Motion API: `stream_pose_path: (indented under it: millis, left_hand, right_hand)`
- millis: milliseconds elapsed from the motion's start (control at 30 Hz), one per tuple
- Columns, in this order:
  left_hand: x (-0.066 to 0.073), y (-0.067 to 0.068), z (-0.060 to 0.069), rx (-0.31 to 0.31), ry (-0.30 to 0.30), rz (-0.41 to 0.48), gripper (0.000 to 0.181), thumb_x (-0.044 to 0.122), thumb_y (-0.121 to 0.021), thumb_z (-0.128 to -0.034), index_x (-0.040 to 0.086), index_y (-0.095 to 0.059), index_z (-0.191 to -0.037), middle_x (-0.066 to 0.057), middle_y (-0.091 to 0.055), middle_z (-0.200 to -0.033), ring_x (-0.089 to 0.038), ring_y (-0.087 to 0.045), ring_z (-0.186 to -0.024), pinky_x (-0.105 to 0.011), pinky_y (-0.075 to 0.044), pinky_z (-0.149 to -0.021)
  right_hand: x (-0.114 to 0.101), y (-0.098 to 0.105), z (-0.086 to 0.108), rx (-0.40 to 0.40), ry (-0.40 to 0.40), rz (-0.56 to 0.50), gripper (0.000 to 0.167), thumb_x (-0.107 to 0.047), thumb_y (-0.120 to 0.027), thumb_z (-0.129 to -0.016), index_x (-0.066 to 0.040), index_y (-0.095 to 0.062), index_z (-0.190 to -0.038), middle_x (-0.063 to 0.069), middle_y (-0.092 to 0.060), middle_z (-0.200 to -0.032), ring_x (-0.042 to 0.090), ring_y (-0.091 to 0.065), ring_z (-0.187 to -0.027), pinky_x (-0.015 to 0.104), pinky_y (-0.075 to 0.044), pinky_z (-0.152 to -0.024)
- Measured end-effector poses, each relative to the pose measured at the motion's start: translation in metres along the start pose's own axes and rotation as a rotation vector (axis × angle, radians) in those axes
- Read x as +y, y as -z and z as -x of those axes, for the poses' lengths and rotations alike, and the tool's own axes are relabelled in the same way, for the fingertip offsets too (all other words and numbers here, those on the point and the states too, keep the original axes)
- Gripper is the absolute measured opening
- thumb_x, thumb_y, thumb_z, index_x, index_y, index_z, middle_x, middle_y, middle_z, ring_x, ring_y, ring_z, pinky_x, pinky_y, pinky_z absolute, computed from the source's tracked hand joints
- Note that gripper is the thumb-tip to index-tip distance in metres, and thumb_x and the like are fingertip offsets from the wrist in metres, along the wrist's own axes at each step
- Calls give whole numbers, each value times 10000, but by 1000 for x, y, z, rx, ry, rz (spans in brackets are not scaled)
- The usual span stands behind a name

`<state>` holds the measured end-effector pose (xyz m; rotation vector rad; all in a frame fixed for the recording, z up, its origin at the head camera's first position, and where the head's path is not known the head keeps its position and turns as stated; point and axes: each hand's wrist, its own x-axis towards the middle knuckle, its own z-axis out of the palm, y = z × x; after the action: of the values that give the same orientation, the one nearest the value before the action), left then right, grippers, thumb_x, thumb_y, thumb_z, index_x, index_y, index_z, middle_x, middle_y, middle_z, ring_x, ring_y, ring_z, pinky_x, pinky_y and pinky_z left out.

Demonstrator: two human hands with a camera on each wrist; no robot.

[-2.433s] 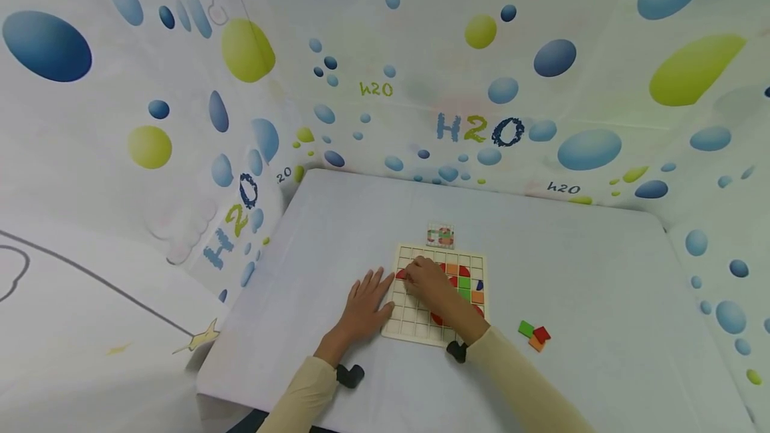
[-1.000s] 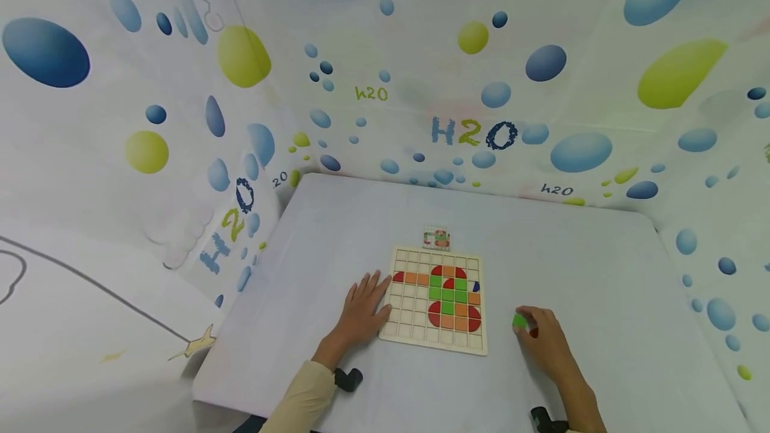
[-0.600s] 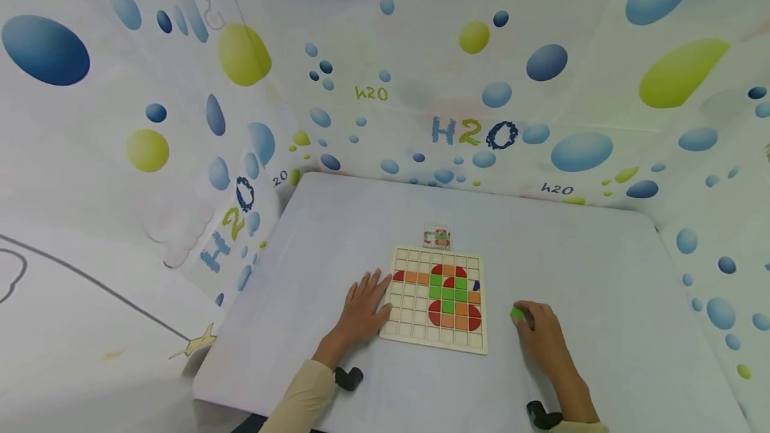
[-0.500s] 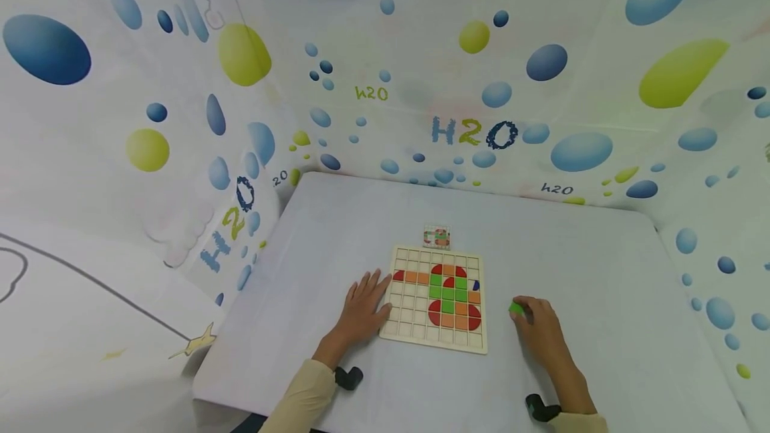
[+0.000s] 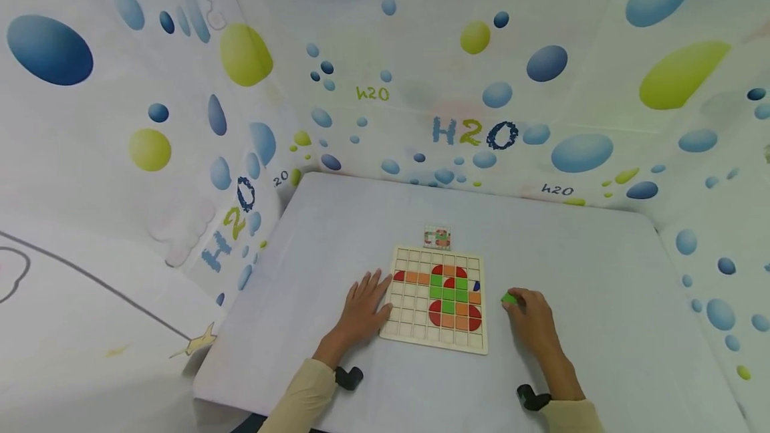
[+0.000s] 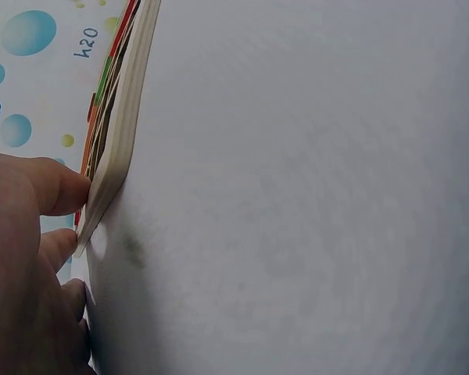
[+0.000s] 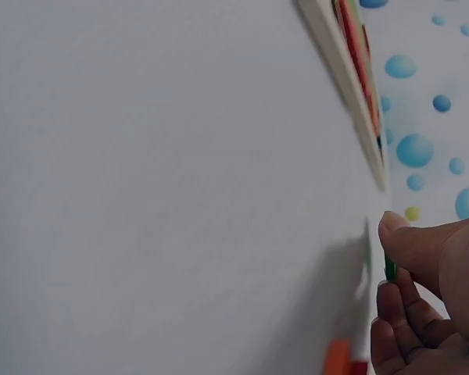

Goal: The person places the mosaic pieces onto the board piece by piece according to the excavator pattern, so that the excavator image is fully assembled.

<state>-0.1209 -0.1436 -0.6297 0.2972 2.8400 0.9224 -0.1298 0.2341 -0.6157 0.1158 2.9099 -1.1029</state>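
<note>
On the table lies a pale wooden grid board (image 5: 409, 319) holding red, orange, green and blue tiles in its cells. My left hand (image 5: 362, 309) lies with fingers spread at the board's left edge; in the left wrist view, thumb and fingertips touch the board's rim (image 6: 125, 133). To the right of the board, my right hand (image 5: 534, 323) pinches a small green tile (image 5: 508, 299) between thumb and fingers. The right wrist view shows that green tile (image 7: 390, 268) edge-on, mostly covered by the thumb.
A small patterned card (image 5: 437, 237) lies just beyond the board's far edge. An orange tile (image 7: 338, 359) and a red tile (image 7: 360, 367) lie on the table near my right hand, hidden in the head view. A printed cloth wall (image 5: 409, 105) stands behind the table.
My right hand has left the board's left part, where orange tiles now show beside a red one. It took the green tile from the right and has shifted back toward the board. My left hand stayed.
</note>
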Motion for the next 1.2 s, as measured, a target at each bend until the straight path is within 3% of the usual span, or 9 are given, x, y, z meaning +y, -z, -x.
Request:
stream_pose_path:
  millis: [267,400,533,733,967,1200]
  left_hand:
    - [2,2,1,5,0,0,641,311,-525,-1058,147,-363,-1656,-135,-249,-1746,-388,-153,-1629,-646,-112,-1277]
    - [2,2,2,1,5,9,642,308,-528,-1059,149,-361,-1657,-135,-244,-1748,-389,-147,-1630,-646,-106,-1278]
    - [0,0,2,-1,6,4,642,307,-528,-1061,156,-355,-1661,-126,-238,-1751,-382,-142,-1633,-640,-105,-1281]
    - [-4,-2,-1,1,-8,-10,650,329,-532,-1060,170,-351,-1664,-117,-239,-1752,-375,-144,-1634,-641,-108,-1280]
    - [-7,-3,-2,-6,-20,-38,648,348,-518,-1066,177,-345,-1666,-112,-237,-1754,-369,-143,-1635,-636,-115,-1280]
    - [-4,-1,-1,4,-30,-28,629,321,-513,-1059,153,-379,-1650,-133,-259,-1743,-387,-156,-1629,-656,-125,-1270]
  right_hand:
    - [-47,-14,-18,-76,43,-8,376,-154,-654,-1043,2,-621,-1384,214,-598,-1322,370,-565,-1255,567,-488,-1085]
    - [-75,-29,-25,-140,132,-19,391,-170,-689,-1031,0,-637,-1380,188,-617,-1285,337,-591,-1201,540,-508,-1067]
    - [-95,-50,-29,-194,243,-54,359,-138,-741,-996,1,-666,-1318,142,-633,-1189,275,-606,-1069,476,-550,-960]
    - [-115,-79,-28,-294,337,-103,282,-115,-748,-987,-33,-687,-1250,84,-646,-1190,204,-587,-1023,427,-548,-920]
    - [-135,-103,-29,-352,393,-25,246,-141,-730,-1004,-68,-669,-1231,70,-645,-1185,192,-576,-1053,426,-535,-983]
    - [-145,-119,-32,-339,453,32,115,-117,-727,-1002,-97,-686,-1108,42,-607,-1084,189,-571,-1019,419,-537,-953]
